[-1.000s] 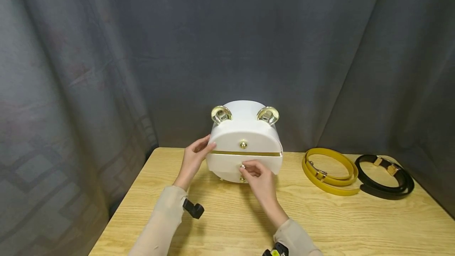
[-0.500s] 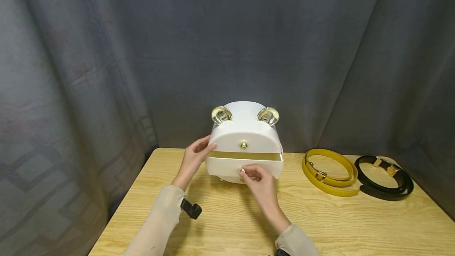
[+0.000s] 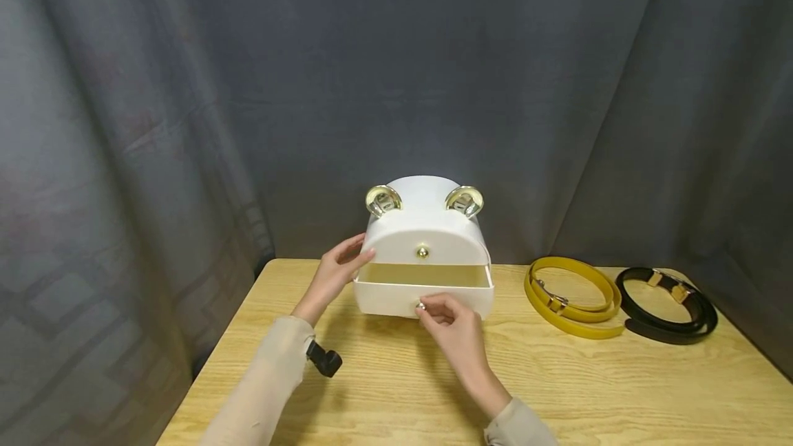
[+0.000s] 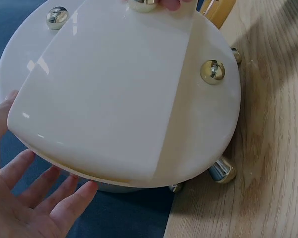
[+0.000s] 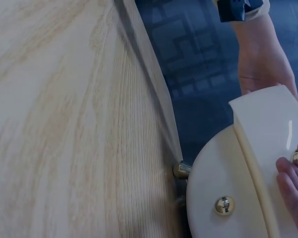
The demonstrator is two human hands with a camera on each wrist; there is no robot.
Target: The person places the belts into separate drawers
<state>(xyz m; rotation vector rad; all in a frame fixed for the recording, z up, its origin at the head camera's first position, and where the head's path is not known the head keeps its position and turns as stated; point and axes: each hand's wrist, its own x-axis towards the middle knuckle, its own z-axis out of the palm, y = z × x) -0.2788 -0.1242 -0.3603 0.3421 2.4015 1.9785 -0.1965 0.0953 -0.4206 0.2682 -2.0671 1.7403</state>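
From above, the head camera faced forward and down across the pale wood-grained table [image 3: 390, 391] to the dark grey cloth curtain [image 3: 396, 81], well back. Both wrist cameras looked from much nearer, tipped sideways in opposite directions; all three views shared the front of the rounded white cabinet with gold knobs [image 3: 396, 246].

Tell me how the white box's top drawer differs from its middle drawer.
The top drawer is closed, while the middle drawer stands open, its inside partly showing. The top drawer's front is arched along its upper edge; the middle drawer's upper edge is straight. The top drawer's knob is untouched, whereas the right hand pinches the middle drawer's knob. Both have white fronts and shiny gold-toned knobs.
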